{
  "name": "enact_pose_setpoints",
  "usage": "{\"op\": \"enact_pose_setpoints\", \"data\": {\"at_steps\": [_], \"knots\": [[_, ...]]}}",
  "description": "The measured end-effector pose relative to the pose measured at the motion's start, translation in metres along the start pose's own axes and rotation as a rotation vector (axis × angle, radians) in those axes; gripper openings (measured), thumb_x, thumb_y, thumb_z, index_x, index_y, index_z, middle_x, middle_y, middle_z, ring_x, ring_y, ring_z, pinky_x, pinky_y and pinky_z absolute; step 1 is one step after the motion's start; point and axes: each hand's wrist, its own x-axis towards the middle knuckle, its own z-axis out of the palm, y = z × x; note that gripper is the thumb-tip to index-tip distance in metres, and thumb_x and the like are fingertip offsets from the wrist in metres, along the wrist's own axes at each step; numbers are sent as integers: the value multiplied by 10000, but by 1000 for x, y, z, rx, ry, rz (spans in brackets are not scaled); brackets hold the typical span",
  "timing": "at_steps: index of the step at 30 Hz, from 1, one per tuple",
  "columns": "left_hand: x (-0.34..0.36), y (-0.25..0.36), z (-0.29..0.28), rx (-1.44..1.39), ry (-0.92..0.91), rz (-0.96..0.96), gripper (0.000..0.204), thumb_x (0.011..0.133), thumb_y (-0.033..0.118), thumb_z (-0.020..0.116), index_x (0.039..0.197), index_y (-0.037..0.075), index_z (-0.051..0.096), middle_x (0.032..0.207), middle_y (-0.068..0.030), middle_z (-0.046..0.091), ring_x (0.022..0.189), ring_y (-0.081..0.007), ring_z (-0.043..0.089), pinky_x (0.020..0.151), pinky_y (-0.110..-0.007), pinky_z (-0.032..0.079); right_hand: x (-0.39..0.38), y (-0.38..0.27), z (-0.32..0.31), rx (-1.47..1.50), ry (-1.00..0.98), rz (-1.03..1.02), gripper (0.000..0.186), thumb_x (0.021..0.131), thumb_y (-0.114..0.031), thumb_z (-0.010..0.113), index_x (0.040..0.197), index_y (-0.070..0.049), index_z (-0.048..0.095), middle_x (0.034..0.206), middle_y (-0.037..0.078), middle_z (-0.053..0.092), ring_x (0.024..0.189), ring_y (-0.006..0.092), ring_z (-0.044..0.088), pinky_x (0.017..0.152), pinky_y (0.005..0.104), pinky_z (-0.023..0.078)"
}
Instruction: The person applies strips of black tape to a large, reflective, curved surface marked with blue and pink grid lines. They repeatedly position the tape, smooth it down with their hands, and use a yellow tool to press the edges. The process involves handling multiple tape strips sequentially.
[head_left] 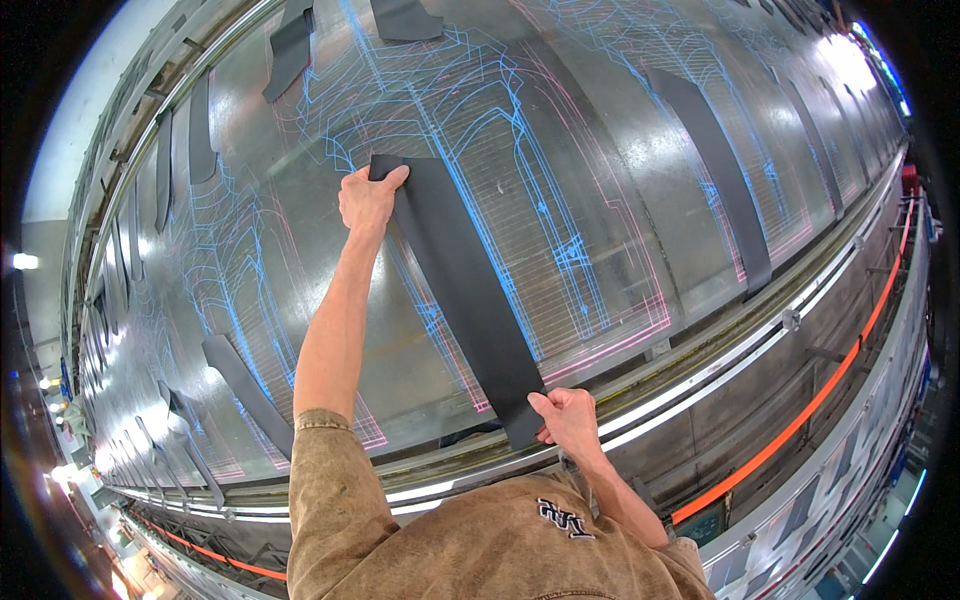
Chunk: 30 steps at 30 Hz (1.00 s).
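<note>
A long dark grey fabric panel (465,290) stretches between my hands, slanting from upper left to lower right. At its far end my left hand (368,200) pinches the top left corner, thumb on top. My right hand (568,418) grips the near right corner, the fingers partly hidden under the cloth. Below the panel lies a glossy table (590,170) marked with blue and pink pattern outlines. The panel covers part of these lines, and its near end reaches over the table's front edge. Whether its middle touches the surface I cannot tell.
Similar dark strips lie to the right (715,165), to the left (245,390) and at the far side (290,50). A metal rail (640,415) runs along the near edge. Beyond it an orange pipe (790,460) curves past a lower rack.
</note>
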Motion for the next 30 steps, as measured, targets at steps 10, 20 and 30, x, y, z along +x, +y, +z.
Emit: {"op": "enact_pose_setpoints", "data": {"at_steps": [10, 20, 30], "knots": [[-1, 2, 3, 57, 69, 36, 306, 723, 378, 796, 885, 120, 768, 808, -28, 729, 782, -204, 683, 747, -381, 502, 1, 1, 0, 16, -5, 5, 362, 902, -239, 694, 694, 53, 642, 564, 95, 617, 464, 157, 642, 375, 252, 483], [-4, 4, -3, 73, 16, 36, 373, 706, 409, 802, 916, 109, 732, 783, -53, 710, 781, -255, 678, 749, -401, 513, -2, -4, 0, 1, 4, 14, 380, 899, -255, 691, 678, 50, 640, 554, 101, 630, 467, 145, 647, 396, 262, 492], [-36, 25, 9, 617, 454, 883, 451, 887, 124, 658, 1299, 15, 511, 1302, -170, 557, 1151, -392, 563, 970, -466, 453, -1, -2, -3, 6, 11, -13, 358, 883, -236, 697, 691, 62, 647, 552, 98, 613, 477, 166, 655, 388, 265, 495]]}}
